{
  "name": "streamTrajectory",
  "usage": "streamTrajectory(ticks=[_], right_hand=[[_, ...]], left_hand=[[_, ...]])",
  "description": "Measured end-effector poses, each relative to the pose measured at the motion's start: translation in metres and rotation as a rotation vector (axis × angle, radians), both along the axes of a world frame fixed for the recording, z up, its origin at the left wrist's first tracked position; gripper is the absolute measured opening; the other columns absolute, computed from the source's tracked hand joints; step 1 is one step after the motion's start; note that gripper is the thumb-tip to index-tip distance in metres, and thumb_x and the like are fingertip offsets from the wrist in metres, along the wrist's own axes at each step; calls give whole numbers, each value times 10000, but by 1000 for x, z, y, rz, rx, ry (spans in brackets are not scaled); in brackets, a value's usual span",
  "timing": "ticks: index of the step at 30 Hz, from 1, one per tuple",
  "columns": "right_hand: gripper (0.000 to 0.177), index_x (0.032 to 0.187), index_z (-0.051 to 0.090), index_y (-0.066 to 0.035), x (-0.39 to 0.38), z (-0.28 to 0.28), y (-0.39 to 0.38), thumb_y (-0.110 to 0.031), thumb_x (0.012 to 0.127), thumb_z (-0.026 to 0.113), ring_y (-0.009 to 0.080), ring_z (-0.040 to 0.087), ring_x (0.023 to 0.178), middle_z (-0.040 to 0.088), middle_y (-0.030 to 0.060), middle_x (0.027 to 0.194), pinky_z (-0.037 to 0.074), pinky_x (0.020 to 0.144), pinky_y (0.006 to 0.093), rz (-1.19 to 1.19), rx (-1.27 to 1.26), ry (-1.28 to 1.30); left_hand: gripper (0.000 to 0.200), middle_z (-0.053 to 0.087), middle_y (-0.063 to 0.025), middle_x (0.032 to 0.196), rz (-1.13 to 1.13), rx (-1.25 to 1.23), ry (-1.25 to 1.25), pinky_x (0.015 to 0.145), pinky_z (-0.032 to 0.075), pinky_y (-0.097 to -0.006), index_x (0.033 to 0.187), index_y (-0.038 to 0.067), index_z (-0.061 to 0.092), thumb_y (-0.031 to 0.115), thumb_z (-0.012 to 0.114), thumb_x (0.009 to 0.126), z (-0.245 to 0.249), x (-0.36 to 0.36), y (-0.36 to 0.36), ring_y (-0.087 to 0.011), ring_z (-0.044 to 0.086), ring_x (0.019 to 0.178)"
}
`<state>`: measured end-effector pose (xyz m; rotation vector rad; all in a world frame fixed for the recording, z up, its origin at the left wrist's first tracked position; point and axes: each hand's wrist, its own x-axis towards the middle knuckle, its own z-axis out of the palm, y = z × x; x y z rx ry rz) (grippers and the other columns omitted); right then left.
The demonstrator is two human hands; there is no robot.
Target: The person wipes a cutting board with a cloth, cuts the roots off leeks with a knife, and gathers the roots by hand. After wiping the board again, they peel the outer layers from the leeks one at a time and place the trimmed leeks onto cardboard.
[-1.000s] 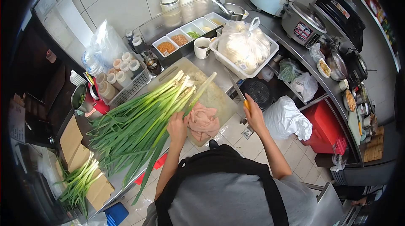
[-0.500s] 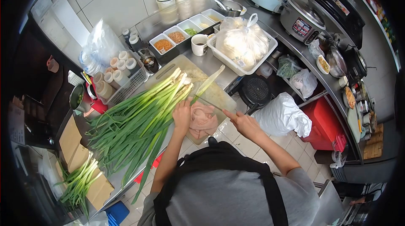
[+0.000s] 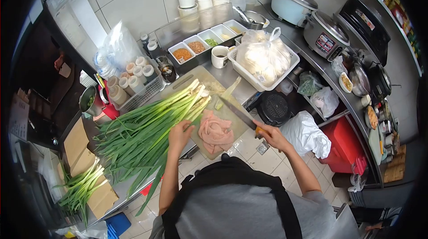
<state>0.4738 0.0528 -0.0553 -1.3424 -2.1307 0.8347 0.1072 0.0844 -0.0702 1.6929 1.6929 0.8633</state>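
Right hand (image 3: 274, 138): fingers closed round the orange-yellow handle of a knife (image 3: 239, 114), the blade slanting away over the board.
Left hand (image 3: 179, 136): fingers bent, at the near right edge of the green onions (image 3: 151, 129), fingertips by a green leaf; whether it pinches anything, I cannot tell.
Green onions: a big bunch lying across the surface (image 3: 231, 72), white ends on the cutting board (image 3: 206, 75), green tops spread toward the near left.
Pale stalk (image 3: 230, 91): on the board, beside the white ends, at the knife's tip; contact with the blade is unclear.
Pink cloth (image 3: 215, 132): crumpled on the board's near end, between the two hands.
Bottles (image 3: 133, 77): capped, standing in a grey basket (image 3: 141, 97) beyond the bunch.
Mug (image 3: 219, 58): just past the board, holding dark liquid.
Topping tubs (image 3: 196, 46): a row behind the mug, one orange, one green.
White basket (image 3: 281, 75): right of the mug, a full, tied clear bag (image 3: 263, 56) inside.
Smaller bunch (image 3: 82, 190): on cardboard (image 3: 79, 150) at the near left.
Black pan (image 3: 273, 107): below the white basket, beyond the right hand.
Rice cookers (image 3: 327, 38): two, lidded, at the far right.
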Motion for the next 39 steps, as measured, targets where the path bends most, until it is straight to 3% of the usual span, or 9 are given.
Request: streamTrajectory(ticks=[5, 12, 17, 24, 28, 30, 32, 34, 39], right_hand=[[436, 1301, 401, -146, -56, -20, 52, -147, 874, 487, 367, 569, 878, 538, 160, 1011, 464, 746, 444, -284, 132, -234], [285, 1068, 555, -107, -110, -63, 114, -179, 793, 564, 345, 533, 954, 515, 130, 1005, 436, 741, 502, -394, 743, -526], [333, 983, 605, -59, -135, -44, 58, -261, 731, 686, 286, 588, 806, 595, 124, 888, 446, 752, 478, 88, -107, -404], [282, 1108, 560, -33, -126, -17, 31, -153, 858, 610, 191, 610, 917, 619, 49, 1025, 485, 855, 368, 87, -911, 1417], [280, 1151, 494, -14, -176, 6, 10, -132, 902, 546, 210, 557, 1078, 559, 124, 1160, 415, 982, 392, -24, -689, 1427], [270, 1154, 461, -7, -172, -50, 55, -133, 921, 510, 239, 526, 1132, 515, 148, 1216, 414, 986, 392, 715, -552, 1674], [265, 1160, 433, -11, -170, -55, 65, -149, 938, 479, 264, 503, 1166, 475, 159, 1262, 417, 984, 392, 652, -512, 1830], [268, 1168, 411, -26, -165, -3, 45, -180, 953, 454, 284, 490, 1180, 440, 157, 1299, 423, 976, 391, -246, -577, 1830], [289, 1186, 383, -56, -180, 0, 14, -146, 931, 483, 306, 458, 1209, 392, 179, 1346, 443, 966, 434, -177, -475, 1491]], left_hand=[[188, 542, -76, 543, 115, -106, -126, 487, 390, -303, 958, 37, 613, 138, 640, 802, 27, -25, -25, -157, 520, 482], [251, 590, -140, 754, 101, 33, 5, 604, 441, -339, 1013, 39, 590, 56, 627, 766, 43, -25, -48, -220, 581, 674], [273, 608, -182, 919, 95, 195, 35, 737, 477, -381, 1041, 33, 589, 20, 603, 769, 44, -20, -52, -325, 597, 828], [250, 611, -161, 899, 109, 362, 228, 718, 467, -405, 996, 25, 597, 8, 625, 747, 58, 19, -51, -346, 579, 822], [228, 553, -108, 823, -36, 521, 389, 636, 478, -373, 946, 45, 575, 51, 608, 720, 54, 66, -56, -287, 560, 808], [237, 522, -76, 833, -83, 533, 452, 620, 484, -338, 947, 60, 558, 66, 578, 711, 56, 61, -54, -246, 546, 808], [250, 527, -67, 890, -123, 485, 546, 655, 492, -315, 959, 55, 544, 83, 560, 711, 64, 55, -59, -228, 541, 844], [230, 538, -58, 865, -92, 542, 553, 624, 479, -320, 932, 65, 571, 74, 576, 703, 68, 51, -65, -225, 544, 807], [213, 561, -41, 882, -52, 621, 572, 641, 460, -323, 912, 74, 594, 88, 589, 699, 66, 49, -59, -220, 550, 806]])
